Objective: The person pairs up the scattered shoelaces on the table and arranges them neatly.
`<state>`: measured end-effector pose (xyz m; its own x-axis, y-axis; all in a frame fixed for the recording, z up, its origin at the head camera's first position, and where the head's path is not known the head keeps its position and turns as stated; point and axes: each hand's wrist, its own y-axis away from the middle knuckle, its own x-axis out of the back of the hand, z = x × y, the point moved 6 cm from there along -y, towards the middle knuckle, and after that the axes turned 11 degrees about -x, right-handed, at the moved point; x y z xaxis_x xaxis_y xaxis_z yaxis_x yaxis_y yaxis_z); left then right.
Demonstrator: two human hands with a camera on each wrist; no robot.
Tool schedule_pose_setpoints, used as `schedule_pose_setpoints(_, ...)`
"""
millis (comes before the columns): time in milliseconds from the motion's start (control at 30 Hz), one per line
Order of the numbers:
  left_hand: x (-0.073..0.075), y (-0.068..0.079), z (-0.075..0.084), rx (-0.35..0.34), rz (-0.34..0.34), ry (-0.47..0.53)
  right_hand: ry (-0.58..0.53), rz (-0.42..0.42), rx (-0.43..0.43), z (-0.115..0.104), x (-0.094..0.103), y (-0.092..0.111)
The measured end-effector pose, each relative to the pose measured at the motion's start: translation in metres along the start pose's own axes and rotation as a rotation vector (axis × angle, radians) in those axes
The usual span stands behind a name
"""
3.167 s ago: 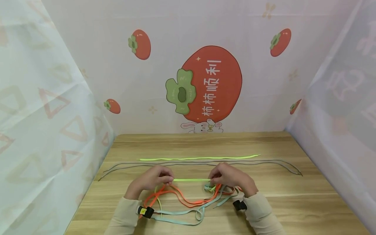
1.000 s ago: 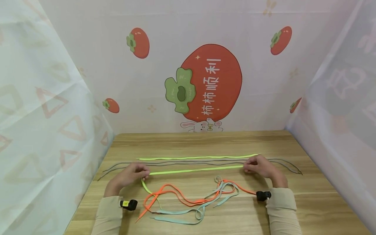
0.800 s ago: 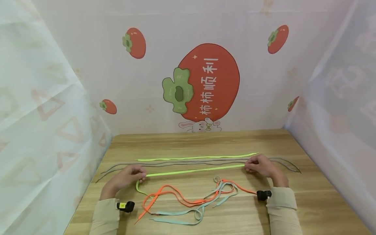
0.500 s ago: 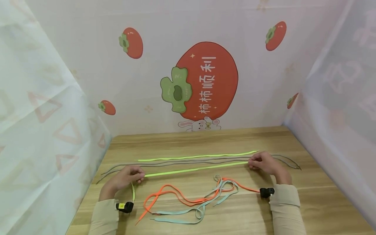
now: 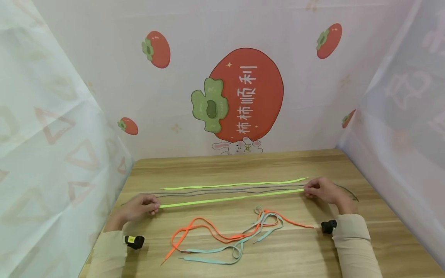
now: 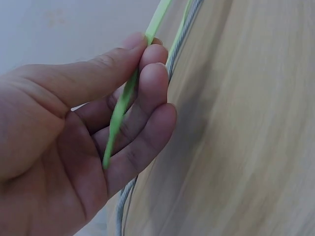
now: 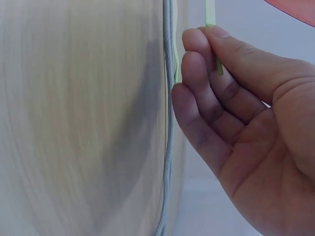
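A flat yellow-green shoelace (image 5: 231,199) is stretched nearly straight between both hands, just in front of the grey laces. My left hand (image 5: 140,205) pinches its left end between thumb and fingertips; a short tail (image 6: 116,118) crosses the palm in the left wrist view. At the other end my right hand (image 5: 326,192) pinches the lace, its tip (image 7: 219,66) poking out below the thumb in the right wrist view. Behind lie long grey laces (image 7: 169,64), partly covered by the hands, and a second yellow-green shoelace (image 5: 236,184) laid out straight.
Nearer the body, an orange shoelace (image 5: 237,236) and a pale mint shoelace (image 5: 208,261) lie loosely looped and overlapping on the wooden table (image 5: 278,258). Printed cloth walls (image 5: 156,100) border the table at the back and both sides.
From a short span near the middle, the hands have moved apart, drawing the yellow-green lace out to its length. Its loose tail no longer hangs by the left hand, and it left the orange-mint tangle.
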<state>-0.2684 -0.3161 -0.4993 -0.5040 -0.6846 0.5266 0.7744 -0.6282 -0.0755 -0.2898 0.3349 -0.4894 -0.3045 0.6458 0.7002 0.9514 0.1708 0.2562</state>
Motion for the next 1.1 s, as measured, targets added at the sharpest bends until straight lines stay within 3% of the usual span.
schedule_pose_setpoints(300,0.02,0.001,-0.015,0.083,0.012,-0.086,0.087,0.005,-0.003,0.002,0.022,-0.005)
schedule_pose_setpoints(433,0.023,-0.009,-0.017,0.127,0.023,-0.212,0.132,0.038,0.004,-0.003,0.026,-0.011)
schedule_pose_setpoints(633,0.033,-0.027,-0.016,0.211,0.109,-0.385,0.201,0.109,-0.052,-0.004,0.03,-0.024)
schedule_pose_setpoints(833,0.04,-0.044,-0.009,0.18,0.208,-0.533,0.242,0.191,-0.129,0.0,0.037,-0.033)
schedule_pose_setpoints(933,0.043,-0.05,-0.008,0.175,0.247,-0.552,0.264,0.244,-0.136,-0.001,0.04,-0.036)
schedule_pose_setpoints(1100,0.044,-0.058,-0.011,0.205,0.242,-0.575,0.27,0.266,-0.157,-0.004,0.042,-0.042)
